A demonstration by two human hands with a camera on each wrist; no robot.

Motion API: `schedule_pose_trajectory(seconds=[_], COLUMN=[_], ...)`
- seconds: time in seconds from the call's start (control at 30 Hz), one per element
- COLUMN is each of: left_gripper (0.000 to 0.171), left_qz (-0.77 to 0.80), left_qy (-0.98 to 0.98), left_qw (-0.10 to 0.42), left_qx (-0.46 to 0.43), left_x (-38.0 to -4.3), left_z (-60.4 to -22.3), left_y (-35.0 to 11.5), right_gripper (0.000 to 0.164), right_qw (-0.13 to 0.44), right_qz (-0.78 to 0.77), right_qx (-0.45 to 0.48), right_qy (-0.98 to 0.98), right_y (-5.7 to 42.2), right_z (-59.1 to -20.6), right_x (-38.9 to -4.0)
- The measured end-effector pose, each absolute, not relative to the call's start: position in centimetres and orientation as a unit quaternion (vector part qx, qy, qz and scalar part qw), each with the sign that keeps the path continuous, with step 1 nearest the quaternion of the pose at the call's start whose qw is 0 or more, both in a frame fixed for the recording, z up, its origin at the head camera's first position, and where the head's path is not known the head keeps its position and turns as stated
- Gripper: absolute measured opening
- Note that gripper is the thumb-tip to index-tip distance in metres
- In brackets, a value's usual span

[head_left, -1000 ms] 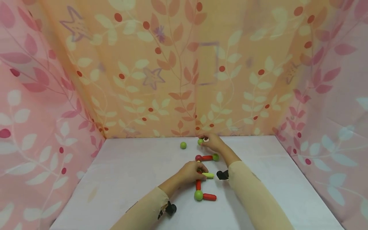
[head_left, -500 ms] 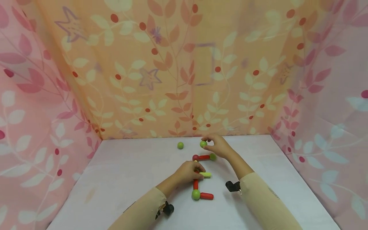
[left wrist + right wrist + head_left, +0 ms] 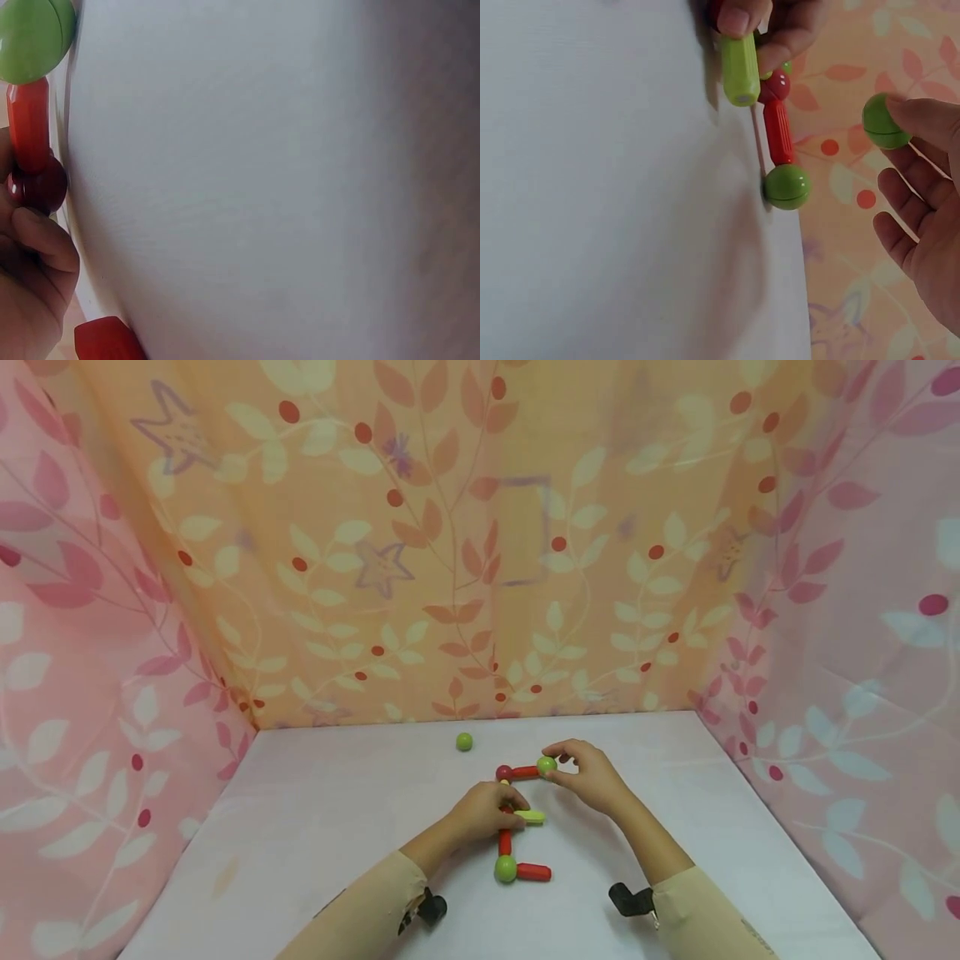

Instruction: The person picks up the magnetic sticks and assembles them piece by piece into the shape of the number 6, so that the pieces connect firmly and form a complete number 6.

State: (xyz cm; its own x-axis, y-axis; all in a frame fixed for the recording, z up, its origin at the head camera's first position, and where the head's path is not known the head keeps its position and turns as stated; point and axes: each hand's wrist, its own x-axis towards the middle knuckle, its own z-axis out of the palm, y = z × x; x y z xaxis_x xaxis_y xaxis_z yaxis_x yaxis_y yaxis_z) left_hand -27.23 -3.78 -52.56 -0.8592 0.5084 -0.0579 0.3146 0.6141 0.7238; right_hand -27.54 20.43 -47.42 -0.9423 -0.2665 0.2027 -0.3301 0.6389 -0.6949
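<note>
My left hand (image 3: 480,810) grips the middle of a toy frame of balls and rods, its fingers around a dark red ball (image 3: 41,187). From there a yellow-green rod (image 3: 741,71) juts to the right. A red rod (image 3: 505,842) runs to a green ball (image 3: 506,869) at the near corner, which bears another red rod (image 3: 534,872). At the far corner sits a crimson ball (image 3: 504,772), joined by a red rod (image 3: 778,131) to a green end ball (image 3: 786,187). Between thumb and fingers, my right hand (image 3: 930,195) pinches a loose green ball (image 3: 885,124), apart from that end ball.
A single green ball (image 3: 464,742) lies near the back edge of the white table (image 3: 337,802). Patterned cloth (image 3: 420,610) hangs behind the table and along both sides. Black wrist cameras (image 3: 632,900) stick out from both sleeves.
My right hand has brought its green ball from near the back edge toward me and rightward, over the far rod's end. The left hand keeps its grip; the view has shifted slightly.
</note>
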Motion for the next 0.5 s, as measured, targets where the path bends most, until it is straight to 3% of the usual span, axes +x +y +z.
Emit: schedule_pose_trajectory(seconds=[0.5], left_gripper=[0.014], left_qz=[0.398], left_qy=[0.878], left_qw=[0.144], left_qx=[0.224], left_x=[-27.0], left_z=[-52.5], left_y=[-4.0], right_gripper=[0.035], right_qw=[0.013], right_qz=[0.427], right_qx=[0.110], right_qy=[-0.897], right_y=[21.2], right_z=[-50.2], right_x=[-24.2])
